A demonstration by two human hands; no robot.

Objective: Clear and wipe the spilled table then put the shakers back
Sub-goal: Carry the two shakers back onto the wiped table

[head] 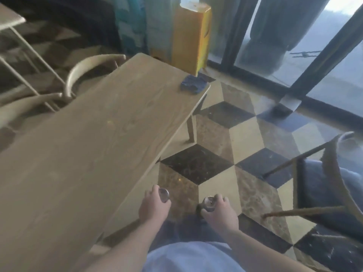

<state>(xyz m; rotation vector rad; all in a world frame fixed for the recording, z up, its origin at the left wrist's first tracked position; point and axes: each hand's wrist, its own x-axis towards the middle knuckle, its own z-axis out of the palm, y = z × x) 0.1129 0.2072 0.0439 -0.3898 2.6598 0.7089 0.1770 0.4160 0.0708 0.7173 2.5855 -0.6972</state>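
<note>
My left hand point(153, 205) grips a small glass shaker point(164, 194) with a metal top, just off the near right edge of the wooden table point(88, 150). My right hand point(220, 211) holds a second glass shaker point(209, 203) over the tiled floor, to the right of the first. Both hands hang low in front of my body, beside the table and not above it. A crumpled blue cloth point(193, 85) lies on the table's far right corner. The picture is blurred by motion.
A dark upholstered chair point(322, 193) with a wooden frame stands at the right. Curved wooden chair backs point(86, 69) sit along the table's left side. A tall yellow box point(191, 38) stands beyond the far end, near glass doors point(294, 46).
</note>
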